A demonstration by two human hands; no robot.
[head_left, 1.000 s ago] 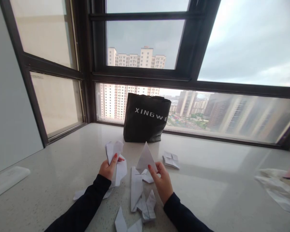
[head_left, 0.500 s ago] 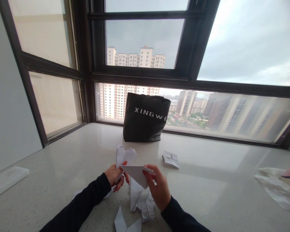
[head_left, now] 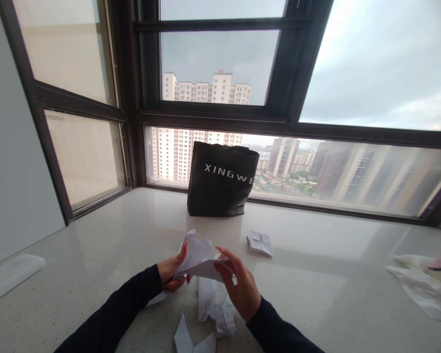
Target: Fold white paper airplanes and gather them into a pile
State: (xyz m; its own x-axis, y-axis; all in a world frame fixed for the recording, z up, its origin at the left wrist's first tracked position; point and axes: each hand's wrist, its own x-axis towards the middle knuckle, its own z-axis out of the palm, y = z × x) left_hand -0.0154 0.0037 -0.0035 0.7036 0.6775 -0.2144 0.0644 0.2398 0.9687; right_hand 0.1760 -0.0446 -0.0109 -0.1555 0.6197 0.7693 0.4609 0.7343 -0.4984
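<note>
My left hand [head_left: 172, 270] is closed round a crumpled sheet of white paper [head_left: 197, 246], its thumb on top. A folded white paper [head_left: 203, 268] stretches from the left fingers across to my right hand [head_left: 238, 282], which pinches its right end between thumb and fingers. Below the hands lie a white paper strip [head_left: 207, 298], a many-creased folded paper [head_left: 222, 316] and a pointed folded paper [head_left: 183, 336]. Beyond my right hand is a square folded paper stack [head_left: 260, 242]. Part of another white piece shows under my left wrist.
A black bag [head_left: 222, 181] with white lettering stands against the window at the back. A white plastic case [head_left: 12, 274] lies at the far left of the speckled white sill [head_left: 327, 284]. At the right edge is a white cloth-like thing [head_left: 415, 279].
My left hand has moved slightly down and left, and the crumpled paper now leans to the right. The folded paper between my hands has tilted and come closer against it.
</note>
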